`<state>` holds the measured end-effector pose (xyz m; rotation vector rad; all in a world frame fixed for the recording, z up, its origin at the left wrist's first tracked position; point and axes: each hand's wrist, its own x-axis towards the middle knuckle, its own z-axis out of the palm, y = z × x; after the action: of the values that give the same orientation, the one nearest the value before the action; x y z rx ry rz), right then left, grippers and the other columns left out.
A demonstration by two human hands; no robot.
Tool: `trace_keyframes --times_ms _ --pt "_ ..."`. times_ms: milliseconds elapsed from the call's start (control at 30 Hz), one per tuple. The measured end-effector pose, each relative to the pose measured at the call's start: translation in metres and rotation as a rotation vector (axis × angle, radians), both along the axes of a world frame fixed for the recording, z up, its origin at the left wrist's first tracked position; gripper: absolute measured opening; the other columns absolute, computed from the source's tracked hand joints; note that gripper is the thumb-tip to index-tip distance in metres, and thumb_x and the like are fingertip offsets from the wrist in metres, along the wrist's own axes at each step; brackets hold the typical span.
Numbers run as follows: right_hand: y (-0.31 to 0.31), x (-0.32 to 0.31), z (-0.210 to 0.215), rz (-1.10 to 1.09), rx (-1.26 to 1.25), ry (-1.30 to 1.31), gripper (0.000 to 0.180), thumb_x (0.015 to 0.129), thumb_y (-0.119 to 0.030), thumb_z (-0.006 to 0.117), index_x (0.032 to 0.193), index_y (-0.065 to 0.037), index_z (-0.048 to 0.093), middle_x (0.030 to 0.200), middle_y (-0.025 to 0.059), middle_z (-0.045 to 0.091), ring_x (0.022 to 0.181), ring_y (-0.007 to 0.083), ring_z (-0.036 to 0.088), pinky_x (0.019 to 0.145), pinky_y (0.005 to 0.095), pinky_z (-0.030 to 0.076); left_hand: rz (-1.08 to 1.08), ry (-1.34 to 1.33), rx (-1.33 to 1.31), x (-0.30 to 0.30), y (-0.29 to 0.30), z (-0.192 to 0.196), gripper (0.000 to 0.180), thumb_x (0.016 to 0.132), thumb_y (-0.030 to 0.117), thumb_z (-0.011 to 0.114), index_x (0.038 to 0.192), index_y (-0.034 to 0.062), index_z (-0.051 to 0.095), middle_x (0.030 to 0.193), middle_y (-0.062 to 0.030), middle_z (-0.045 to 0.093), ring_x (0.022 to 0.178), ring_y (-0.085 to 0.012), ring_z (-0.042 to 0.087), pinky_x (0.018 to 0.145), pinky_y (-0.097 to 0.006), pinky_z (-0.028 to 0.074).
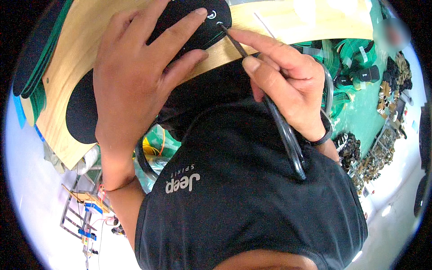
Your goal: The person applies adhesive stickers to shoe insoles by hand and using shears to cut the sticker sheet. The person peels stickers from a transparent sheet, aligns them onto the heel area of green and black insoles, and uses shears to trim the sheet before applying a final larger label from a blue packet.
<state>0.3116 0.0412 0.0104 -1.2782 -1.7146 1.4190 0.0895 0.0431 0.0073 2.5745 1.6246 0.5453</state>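
A black rounded piece with white printed marks (183, 19), shaped like the end of an insole, lies on the wooden table. My left hand (135, 63) rests over it with its fingers spread, the fingertips on its surface. In my right hand (281, 76) is a long slim dark tool with a pointed tip (284, 130), gripped between thumb and fingers, its index finger stretched along the front. The tip meets the piece beside a small white mark near its edge. The tool's thick shiny rear end points back toward my chest.
The wooden table (310, 20) curves around in front of me. Another black rounded piece (82, 110) lies beside my left wrist. Layered green-and-black pieces (47, 58) stand at the left edge. Green bundles (355, 54) lie at the right, with dark and tan bundles (375, 155) beyond.
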Motion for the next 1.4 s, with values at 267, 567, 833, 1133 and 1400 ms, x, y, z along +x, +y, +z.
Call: trace_keyframes --times_ms 267,567,833,1133,1400 --pt "0.003 0.002 0.005 0.036 0.132 -0.114 0.036 0.091 0.0 0.057 0.126 0.0 0.061 0.054 -0.0046 0.052 0.051 0.0027 0.048 0.054 0.0185 0.037 -0.008 -0.01 0.01 0.001 0.003 -0.001 0.049 0.075 0.026 0.074 0.124 0.0246 0.065 0.129 -0.0088 0.058 0.108 -0.0315 0.057 0.094 -0.04 0.046" --pt "0.002 -0.007 0.0 0.158 0.164 -0.047 0.036 0.09 0.001 0.056 0.125 -0.001 0.062 0.051 -0.0026 0.052 0.049 0.0026 0.048 0.051 0.0183 0.038 -0.027 -0.025 0.002 0.0 0.003 -0.002 0.05 0.075 0.023 0.075 0.124 0.0242 0.065 0.129 -0.0088 0.058 0.107 -0.0317 0.056 0.092 -0.04 0.047" --pt "0.002 -0.004 0.004 0.091 0.167 -0.092 0.036 0.09 0.001 0.055 0.125 -0.002 0.063 0.052 -0.0041 0.052 0.05 0.0023 0.048 0.051 0.0184 0.038 0.002 -0.014 0.007 0.0 0.002 -0.002 0.052 0.074 0.023 0.076 0.124 0.0251 0.065 0.129 -0.0097 0.058 0.107 -0.0319 0.056 0.093 -0.04 0.046" --pt "0.002 -0.006 0.005 0.092 0.125 -0.053 0.035 0.09 -0.001 0.056 0.124 0.0 0.063 0.055 -0.0026 0.054 0.051 0.003 0.049 0.052 0.0197 0.039 0.0 0.01 0.012 0.001 0.003 -0.001 0.051 0.074 0.024 0.076 0.123 0.0247 0.066 0.128 -0.0091 0.058 0.109 -0.0317 0.056 0.093 -0.041 0.047" --pt "0.005 -0.002 0.003 0.022 0.069 -0.026 0.036 0.089 0.002 0.056 0.125 0.002 0.062 0.053 -0.0043 0.053 0.05 0.0032 0.05 0.054 0.0177 0.04 -0.063 -0.046 0.131 -0.016 0.009 -0.029 0.05 0.073 0.023 0.076 0.122 0.0232 0.066 0.127 -0.0096 0.058 0.11 -0.0319 0.055 0.093 -0.041 0.046"
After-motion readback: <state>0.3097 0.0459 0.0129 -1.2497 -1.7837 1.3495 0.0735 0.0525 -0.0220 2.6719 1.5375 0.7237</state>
